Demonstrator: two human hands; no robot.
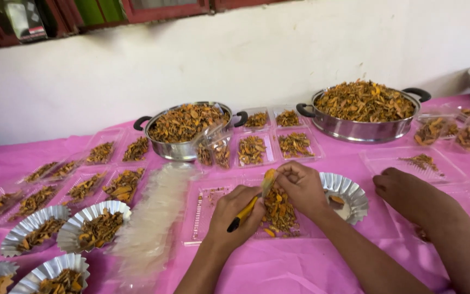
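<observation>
A yellow-handled brush [251, 206] lies slantwise between the two hands near the middle of the table, its long axis running from near left to far right, with the dark end of the handle pointing back toward the person and the bristle end up beside a pile of dried orange-brown pieces [279, 213]. The left hand [237, 213] is closed round the handle, fingers wrapped over it. The right hand [302, 185] is curled, its fingertips pinched together at the bristle end just above the pile; whether it grips a piece there cannot be told. The pile sits in a clear plastic tray [205, 215] on the pink tablecloth [311, 267]. Just right of the right hand stands a fluted foil cup [351, 191]. Further right, another person's hand [403, 190] rests loosely closed on the cloth near an almost bare clear tray [387, 160]. To the left of the brush lies a stack of clear bags [150, 223], and beyond it more foil cups [91, 226] filled with the same pieces. On the far side stand two steel pans heaped with them, one at the middle [183, 147] and a larger one to the right [363, 128], with small filled trays [252, 149] between them.
</observation>
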